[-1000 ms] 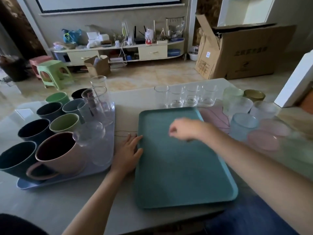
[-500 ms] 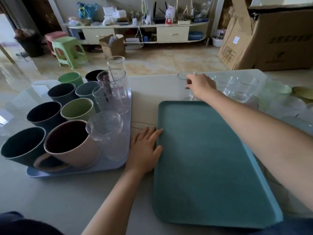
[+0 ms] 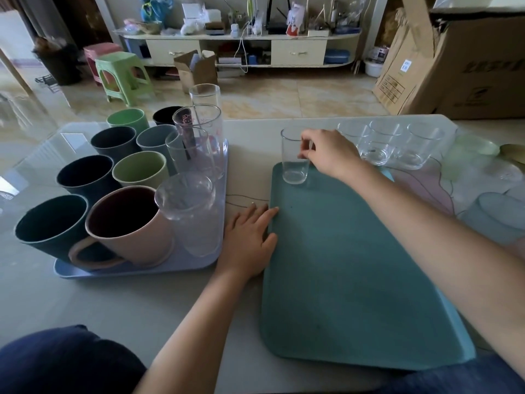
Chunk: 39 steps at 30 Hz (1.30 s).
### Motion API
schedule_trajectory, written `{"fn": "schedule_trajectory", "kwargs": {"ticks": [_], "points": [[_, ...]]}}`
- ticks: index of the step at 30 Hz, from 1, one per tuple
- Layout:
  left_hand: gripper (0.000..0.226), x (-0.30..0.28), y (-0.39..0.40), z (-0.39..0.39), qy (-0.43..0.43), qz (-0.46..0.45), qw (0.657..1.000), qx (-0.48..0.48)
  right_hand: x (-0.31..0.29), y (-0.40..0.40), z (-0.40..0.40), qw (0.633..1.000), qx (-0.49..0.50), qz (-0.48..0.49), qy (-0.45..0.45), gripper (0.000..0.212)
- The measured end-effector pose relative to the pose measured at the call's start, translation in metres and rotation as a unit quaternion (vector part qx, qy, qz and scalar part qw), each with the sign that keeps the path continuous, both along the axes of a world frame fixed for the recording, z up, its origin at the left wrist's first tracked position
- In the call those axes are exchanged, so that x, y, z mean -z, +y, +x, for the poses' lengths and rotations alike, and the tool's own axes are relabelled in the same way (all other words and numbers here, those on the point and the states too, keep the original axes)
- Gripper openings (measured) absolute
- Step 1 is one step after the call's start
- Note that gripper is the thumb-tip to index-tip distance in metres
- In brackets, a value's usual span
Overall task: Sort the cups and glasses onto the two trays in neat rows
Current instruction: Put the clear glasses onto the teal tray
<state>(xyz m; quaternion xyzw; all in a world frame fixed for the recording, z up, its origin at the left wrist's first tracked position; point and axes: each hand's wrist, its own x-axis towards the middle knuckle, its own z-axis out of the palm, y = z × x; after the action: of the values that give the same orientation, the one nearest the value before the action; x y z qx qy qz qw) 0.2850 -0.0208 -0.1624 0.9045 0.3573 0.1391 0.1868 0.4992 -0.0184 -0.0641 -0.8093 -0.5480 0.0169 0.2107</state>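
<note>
A teal tray [image 3: 355, 274] lies in front of me. A small clear glass [image 3: 294, 160] stands on its far left corner, and my right hand [image 3: 329, 155] grips that glass at the rim. My left hand [image 3: 250, 240] rests flat against the teal tray's left edge, fingers spread. To the left, a pale blue tray [image 3: 136, 268] carries several coloured cups, a pink mug [image 3: 127, 226] and several tall clear glasses [image 3: 199, 137]. Three more small clear glasses [image 3: 389, 146] stand in a row on the table beyond the teal tray.
Frosted and tinted cups [image 3: 488, 211] crowd the table's right side. A thin wire [image 3: 244, 199] lies on the table between the trays. Beyond the table stand a green stool [image 3: 122, 75], a small open box [image 3: 199, 69] and a large cardboard box [image 3: 460, 64].
My right hand reached to the row of clear glasses, took the leftmost one and brought it onto the teal tray's far left corner. My left hand stayed at the tray's edge.
</note>
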Motion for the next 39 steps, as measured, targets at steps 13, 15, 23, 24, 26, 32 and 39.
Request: {"fn": "schedule_trajectory", "kwargs": {"ticks": [13,15,23,24,26,32,39], "points": [[0.063,-0.001,-0.001,0.000,-0.007,0.000,1.000,-0.006,-0.033,-0.001,0.043,0.971,-0.013,-0.132,0.201,0.082],[0.060,0.000,-0.001,0.000,-0.008,0.000,1.000,-0.003,-0.029,-0.006,0.059,0.985,0.047,-0.047,0.161,0.081],[0.062,0.000,0.000,0.000,-0.016,0.001,1.000,-0.001,0.027,-0.005,0.079,0.985,0.164,-0.023,0.052,0.011],[0.062,0.000,-0.001,0.000,-0.015,0.001,1.000,-0.002,0.029,-0.004,0.080,0.984,0.174,-0.007,0.046,0.011],[0.057,0.001,0.000,0.000,-0.013,-0.001,1.000,-0.002,0.031,-0.004,0.082,0.981,0.187,0.017,0.043,0.018],[0.055,0.003,0.001,0.000,-0.011,0.002,1.000,-0.001,0.015,-0.026,0.086,0.985,0.149,0.049,0.067,0.021],[0.063,0.001,0.000,-0.001,-0.015,0.002,1.000,0.001,-0.030,-0.065,0.084,0.984,0.100,-0.006,0.144,0.012]]}}
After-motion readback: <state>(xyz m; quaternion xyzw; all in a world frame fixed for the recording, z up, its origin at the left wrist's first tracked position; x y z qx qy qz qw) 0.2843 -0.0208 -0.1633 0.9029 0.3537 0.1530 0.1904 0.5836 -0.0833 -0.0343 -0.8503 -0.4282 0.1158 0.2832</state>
